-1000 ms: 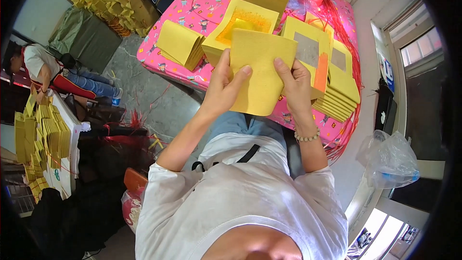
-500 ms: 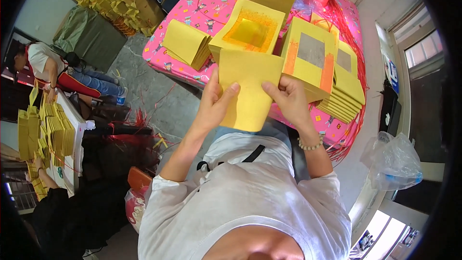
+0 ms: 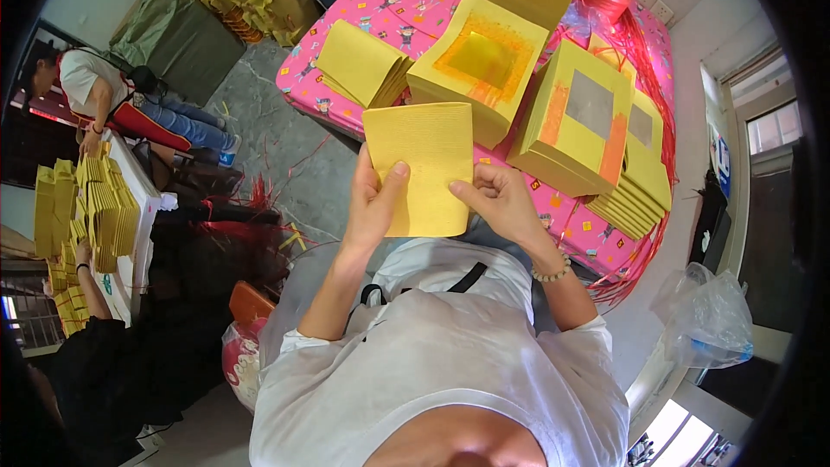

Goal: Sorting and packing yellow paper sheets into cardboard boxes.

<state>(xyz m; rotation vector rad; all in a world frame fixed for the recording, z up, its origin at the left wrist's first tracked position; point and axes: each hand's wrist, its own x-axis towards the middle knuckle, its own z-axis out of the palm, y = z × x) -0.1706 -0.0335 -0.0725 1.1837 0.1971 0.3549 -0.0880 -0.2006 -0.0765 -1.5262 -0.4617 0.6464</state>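
1. In the head view, the person is holding a folded sheet of plain yellow ribbed paper (image 3: 421, 166) in front of the chest, just before the edge of the table with the pink patterned cloth (image 3: 406, 0).
2. The left hand (image 3: 373, 201) is gripping the left edge of this sheet, with the thumb pressing on its front side.
3. The right hand (image 3: 500, 201) is pinching the right edge, thumb on top, fingers curled behind; a bead bracelet (image 3: 552, 273) is sitting on the wrist.
4. On the table, a small pile of plain yellow sheets (image 3: 359, 63) is lying near a thick stack with a gold square on top (image 3: 480, 60).
5. Beside it, a stack with a silver square and orange stripes (image 3: 581, 112) is leaning over more stacks of the same kind.
6. At the left, two other people are working at a white table full of yellow bundles (image 3: 138, 199).
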